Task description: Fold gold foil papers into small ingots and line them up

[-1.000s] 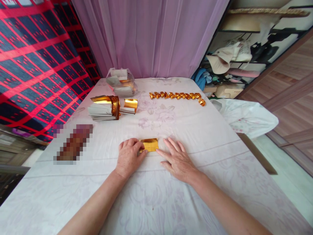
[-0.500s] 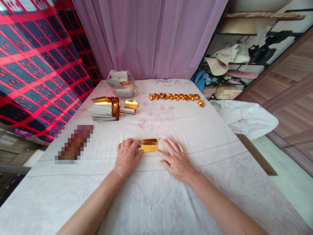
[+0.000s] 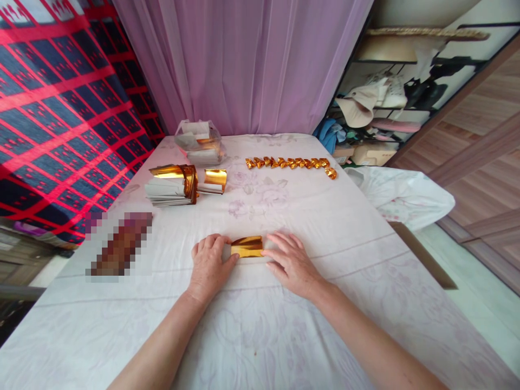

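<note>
**Two hands on one gold sheet**

Two hands meet at a gold sheet (image 3: 246,247) lying flat on the cloth (image 3: 284,325) near the table's middle. The left hand (image 3: 209,265) rests palm down, its fingers curled onto the sheet's left end. The right hand (image 3: 290,262) lies flat with fingers spread, the fingertips (image 3: 266,253) pressing the sheet's right edge. Neither hand lifts the sheet off the cloth.

No writing or label can be read anywhere; a blurred patch (image 3: 117,246) covers something left of the hands.

Farther back on the left sits a paper stack (image 3: 168,187) with gold foil wrapped around it, and a smaller gold piece (image 3: 215,179) just beside it. Behind those stands a clear bag (image 3: 199,142) holding more paper. A row of folded gold pieces (image 3: 290,163) stretches across the far right of the table, well apart from the hands. A purple curtain (image 3: 244,65) hangs behind, and cluttered shelves (image 3: 390,97) fill the right. Nothing stands between the hands and the sheet.
</note>
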The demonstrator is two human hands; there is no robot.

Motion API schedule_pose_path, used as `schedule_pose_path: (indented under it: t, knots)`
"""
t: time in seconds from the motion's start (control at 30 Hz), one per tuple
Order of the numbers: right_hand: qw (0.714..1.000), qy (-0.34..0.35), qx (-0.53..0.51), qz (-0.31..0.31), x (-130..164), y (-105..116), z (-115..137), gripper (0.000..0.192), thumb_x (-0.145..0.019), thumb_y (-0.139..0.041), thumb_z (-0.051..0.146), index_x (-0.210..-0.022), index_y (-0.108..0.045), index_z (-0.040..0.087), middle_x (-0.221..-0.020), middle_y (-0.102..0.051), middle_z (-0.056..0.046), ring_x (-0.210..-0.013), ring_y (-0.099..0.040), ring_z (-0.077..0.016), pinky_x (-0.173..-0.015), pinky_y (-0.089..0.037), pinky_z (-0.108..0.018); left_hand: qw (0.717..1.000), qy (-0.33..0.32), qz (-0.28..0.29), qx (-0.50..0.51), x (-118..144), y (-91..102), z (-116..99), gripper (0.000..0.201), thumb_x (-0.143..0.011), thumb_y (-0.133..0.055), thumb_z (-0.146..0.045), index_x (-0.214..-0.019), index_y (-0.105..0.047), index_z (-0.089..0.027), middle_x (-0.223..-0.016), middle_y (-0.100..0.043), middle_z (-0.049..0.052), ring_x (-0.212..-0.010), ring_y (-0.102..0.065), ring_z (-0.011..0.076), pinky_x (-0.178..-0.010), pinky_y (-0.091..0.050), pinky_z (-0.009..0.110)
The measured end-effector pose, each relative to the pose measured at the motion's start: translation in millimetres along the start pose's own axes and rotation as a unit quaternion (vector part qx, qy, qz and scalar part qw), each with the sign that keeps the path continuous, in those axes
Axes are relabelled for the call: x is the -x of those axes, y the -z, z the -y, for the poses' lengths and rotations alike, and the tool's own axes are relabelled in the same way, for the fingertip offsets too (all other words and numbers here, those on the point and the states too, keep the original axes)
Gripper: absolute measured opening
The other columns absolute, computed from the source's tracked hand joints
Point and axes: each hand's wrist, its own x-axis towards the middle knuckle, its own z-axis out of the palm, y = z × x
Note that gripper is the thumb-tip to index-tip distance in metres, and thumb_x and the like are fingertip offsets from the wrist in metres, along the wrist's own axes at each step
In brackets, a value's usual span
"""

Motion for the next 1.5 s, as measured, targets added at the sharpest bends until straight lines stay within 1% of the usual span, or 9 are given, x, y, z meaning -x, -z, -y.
schedule_pose_path:
  t: [0.17, 0.3, 0.47, 0.83, 0.93, 1.1, 1.27, 1.33, 1.5]
  knots:
    - [0.993, -0.06, -0.026, -0.097, -14.2, -11.8, -5.5, 0.019, -0.083, -0.061, 0.023, -0.102, -0.064, 0.022, -0.124, -0.064, -0.011, -0.12, -0.055, -0.0276, -0.101, -0.042, -0.048, 1.0, -0.011, -0.007, 0.01, 0.4, -2.0, 1.0, 0.024, -0.081, -0.069, -0.028, -0.102, -0.059, -0.023, -0.11, -0.062, 0.005, -0.105, -0.055, 0.0274, -0.092, -0.037, 0.043]
    - [0.991, -0.062, -0.024, -0.119, -18.5, -21.4, -2.5, 0.02, -0.08, -0.064, 0.023, -0.1, -0.062, 0.021, -0.122, -0.065, -0.012, -0.117, -0.057, -0.0287, -0.1, -0.043, -0.049, 1.0, -0.015, -0.004, 0.019, 1.4, -2.5, 2.2, 0.024, -0.081, -0.068, -0.028, -0.102, -0.058, -0.024, -0.108, -0.063, 0.004, -0.103, -0.056, 0.0267, -0.092, -0.037, 0.043]
    - [0.992, -0.027, -0.044, -0.118, -15.4, -23.3, 2.7, 0.011, -0.08, -0.064, 0.021, -0.091, -0.062, 0.023, -0.123, -0.065, -0.01, -0.121, -0.054, -0.0288, -0.101, -0.041, -0.05, 0.999, -0.028, -0.012, 0.024, 2.5, -3.4, 3.9, 0.022, -0.082, -0.069, -0.027, -0.101, -0.058, -0.024, -0.109, -0.063, 0.004, -0.103, -0.056, 0.0262, -0.092, -0.037, 0.043]
    - [0.993, -0.019, -0.062, -0.1, -15.5, -20.0, 3.8, 0.01, -0.078, -0.067, 0.015, -0.082, -0.062, 0.023, -0.124, -0.063, -0.008, -0.126, -0.048, -0.0293, -0.103, -0.04, -0.051, 0.999, -0.028, -0.028, 0.017, 2.2, -7.8, 7.7, 0.037, -0.081, -0.069, -0.029, -0.116, -0.059, -0.024, -0.117, -0.063, 0.008, -0.109, -0.057, 0.0287, -0.094, -0.039, 0.046]
    - [0.992, -0.012, -0.076, -0.1, -14.9, -18.6, 4.1, 0.012, -0.078, -0.066, 0.013, -0.083, -0.062, 0.024, -0.118, -0.066, -0.006, -0.123, -0.051, -0.0283, -0.102, -0.04, -0.05, 0.999, -0.029, -0.029, 0.015, 2.4, -7.6, 7.6, 0.039, -0.081, -0.069, -0.029, -0.118, -0.057, -0.024, -0.119, -0.063, 0.008, -0.11, -0.056, 0.0291, -0.094, -0.039, 0.046]
    - [0.99, 0.0, -0.099, -0.097, -14.8, -17.1, 5.3, 0.016, -0.08, -0.065, 0.011, -0.087, -0.06, 0.024, -0.101, -0.071, -0.002, -0.114, -0.055, -0.0276, -0.099, -0.04, -0.048, 0.999, -0.03, -0.023, 0.029, 2.9, -7.5, 8.1, 0.025, -0.08, -0.07, -0.027, -0.103, -0.061, -0.025, -0.117, -0.063, 0.006, -0.109, -0.058, 0.0279, -0.093, -0.04, 0.045]
    - [0.99, 0.008, -0.099, -0.1, -15.3, -16.2, 8.7, 0.019, -0.082, -0.06, 0.009, -0.094, -0.059, 0.024, -0.089, -0.069, -0.002, -0.099, -0.059, -0.0238, -0.091, -0.043, -0.042, 0.999, -0.031, -0.032, 0.028, 3.0, -7.9, 8.2, 0.042, -0.08, -0.07, -0.027, -0.119, -0.057, -0.024, -0.121, -0.062, 0.008, -0.111, -0.057, 0.0287, -0.095, -0.04, 0.047]
    - [0.99, 0.008, -0.093, -0.102, -15.4, -15.7, 9.9, 0.021, -0.082, -0.058, 0.009, -0.097, -0.06, 0.023, -0.089, -0.068, -0.003, -0.092, -0.059, -0.0224, -0.087, -0.044, -0.04, 0.999, -0.033, -0.028, 0.031, 2.7, -7.0, 7.9, 0.037, -0.079, -0.071, -0.028, -0.115, -0.06, -0.024, -0.121, -0.062, 0.008, -0.111, -0.057, 0.0286, -0.095, -0.039, 0.047]
    - [0.991, 0.012, -0.08, -0.103, -14.8, -15.5, 10.1, 0.019, -0.081, -0.06, 0.009, -0.095, -0.061, 0.023, -0.088, -0.067, -0.004, -0.09, -0.058, -0.0221, -0.085, -0.043, -0.038, 0.999, -0.033, -0.013, 0.036, 1.9, -3.0, 6.3, 0.011, -0.078, -0.07, -0.027, -0.089, -0.067, -0.024, -0.118, -0.063, 0.006, -0.109, -0.057, 0.0283, -0.094, -0.04, 0.048]
